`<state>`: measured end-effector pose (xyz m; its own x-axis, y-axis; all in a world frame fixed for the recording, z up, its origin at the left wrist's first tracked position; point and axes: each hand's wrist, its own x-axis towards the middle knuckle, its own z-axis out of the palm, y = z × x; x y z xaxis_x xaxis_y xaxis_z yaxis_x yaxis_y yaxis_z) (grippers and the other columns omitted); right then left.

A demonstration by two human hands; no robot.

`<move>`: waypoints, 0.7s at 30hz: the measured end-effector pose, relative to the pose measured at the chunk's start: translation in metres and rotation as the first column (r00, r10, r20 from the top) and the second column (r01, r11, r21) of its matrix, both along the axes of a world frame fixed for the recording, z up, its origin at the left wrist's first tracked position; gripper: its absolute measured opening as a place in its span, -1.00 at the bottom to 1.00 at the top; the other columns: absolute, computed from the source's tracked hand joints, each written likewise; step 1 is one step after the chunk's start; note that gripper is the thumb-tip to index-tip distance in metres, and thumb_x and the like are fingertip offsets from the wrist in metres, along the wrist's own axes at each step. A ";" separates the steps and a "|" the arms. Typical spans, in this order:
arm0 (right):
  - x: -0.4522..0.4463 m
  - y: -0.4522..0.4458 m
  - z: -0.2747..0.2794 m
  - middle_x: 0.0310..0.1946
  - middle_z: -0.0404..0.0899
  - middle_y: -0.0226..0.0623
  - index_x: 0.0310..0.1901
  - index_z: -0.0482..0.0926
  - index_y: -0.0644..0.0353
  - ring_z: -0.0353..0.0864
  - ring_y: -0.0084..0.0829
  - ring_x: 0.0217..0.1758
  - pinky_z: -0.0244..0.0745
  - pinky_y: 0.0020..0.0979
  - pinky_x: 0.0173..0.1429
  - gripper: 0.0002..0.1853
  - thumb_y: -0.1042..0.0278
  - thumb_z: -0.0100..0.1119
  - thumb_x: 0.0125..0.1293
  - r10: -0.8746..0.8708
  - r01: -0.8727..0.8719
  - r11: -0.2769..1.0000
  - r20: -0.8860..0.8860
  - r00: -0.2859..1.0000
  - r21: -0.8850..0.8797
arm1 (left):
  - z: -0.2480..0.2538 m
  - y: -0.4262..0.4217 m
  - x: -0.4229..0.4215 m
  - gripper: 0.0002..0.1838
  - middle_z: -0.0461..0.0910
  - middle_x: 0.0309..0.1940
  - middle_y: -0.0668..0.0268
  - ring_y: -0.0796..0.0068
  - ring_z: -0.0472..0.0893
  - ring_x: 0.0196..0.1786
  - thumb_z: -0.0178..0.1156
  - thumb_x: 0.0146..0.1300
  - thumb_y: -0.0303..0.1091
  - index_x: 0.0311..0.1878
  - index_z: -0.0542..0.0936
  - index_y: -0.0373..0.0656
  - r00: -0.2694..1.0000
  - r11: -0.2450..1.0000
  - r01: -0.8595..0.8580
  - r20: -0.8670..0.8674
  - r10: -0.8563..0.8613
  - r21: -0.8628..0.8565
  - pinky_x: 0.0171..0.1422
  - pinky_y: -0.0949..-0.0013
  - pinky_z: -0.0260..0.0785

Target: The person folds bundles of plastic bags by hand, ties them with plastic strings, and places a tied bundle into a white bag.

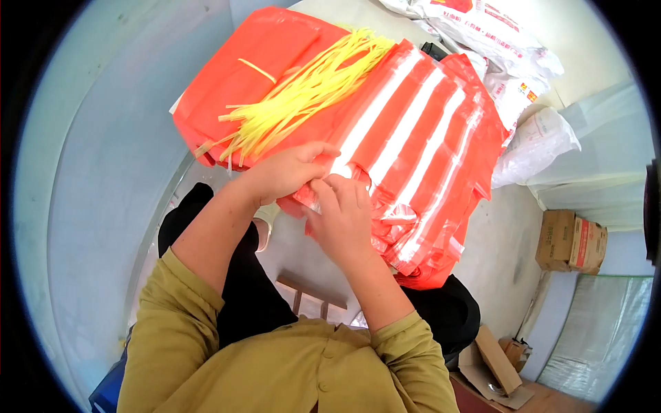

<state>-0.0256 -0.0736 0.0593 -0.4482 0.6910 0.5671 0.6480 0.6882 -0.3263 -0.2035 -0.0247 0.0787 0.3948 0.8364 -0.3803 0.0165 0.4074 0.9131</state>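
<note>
A stack of red plastic bags (pixel 420 131) with pale shiny bands lies in front of me, its near edge gathered and crumpled. My left hand (pixel 292 172) is at the left corner of that edge, its fingers bent and closed on the plastic. Close against it, my right hand (pixel 342 210) pinches the same edge with curled fingers. The exact grip between the fingertips is partly hidden. Beyond my left hand, a loose bundle of yellow plastic strips (pixel 310 89) lies across a larger red pile (pixel 255 62).
White printed sacks (pixel 475 27) and a clear plastic bundle (pixel 537 144) stand behind the bags at right. A cardboard box (pixel 571 241) sits by the right wall. Opened cardboard (pixel 496 365) lies low at right. Below my hands is a small wooden frame (pixel 312 292). A pale wall (pixel 103 172) rises at left.
</note>
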 end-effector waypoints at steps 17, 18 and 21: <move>0.099 0.049 0.020 -0.36 0.45 -0.50 0.34 0.46 0.30 0.40 -0.66 -0.33 0.33 -0.50 -0.26 -0.53 0.41 0.29 0.46 -0.623 0.194 0.654 -0.375 0.687 -0.731 | 0.007 0.029 0.065 -0.75 0.66 -0.07 0.20 0.23 0.67 -0.06 0.22 0.40 -0.55 0.11 0.66 -0.26 0.899 0.653 0.069 -0.331 0.287 0.754 0.06 0.25 0.53; 0.104 0.050 0.014 -0.35 0.49 -0.45 0.35 0.47 0.31 0.45 -0.62 -0.31 0.39 -0.46 -0.25 -0.51 0.37 0.30 0.44 -0.622 0.218 0.642 -0.334 0.708 -0.735 | 0.001 0.029 0.073 -0.75 0.66 -0.05 0.17 0.05 0.66 -0.04 0.26 0.30 -0.58 0.04 0.68 -0.26 0.901 0.595 0.083 -0.316 0.298 0.799 0.10 0.17 0.54; 0.110 0.052 0.006 -0.37 0.52 -0.38 0.34 0.51 0.30 0.51 -0.56 -0.32 0.45 -0.40 -0.24 -0.48 0.31 0.34 0.42 -0.611 0.244 0.623 -0.268 0.745 -0.743 | -0.010 0.034 0.088 -0.71 0.67 -0.04 0.19 0.06 0.65 0.02 0.27 0.27 -0.57 0.06 0.69 -0.21 0.853 0.473 0.300 -0.455 0.256 0.828 0.11 0.14 0.55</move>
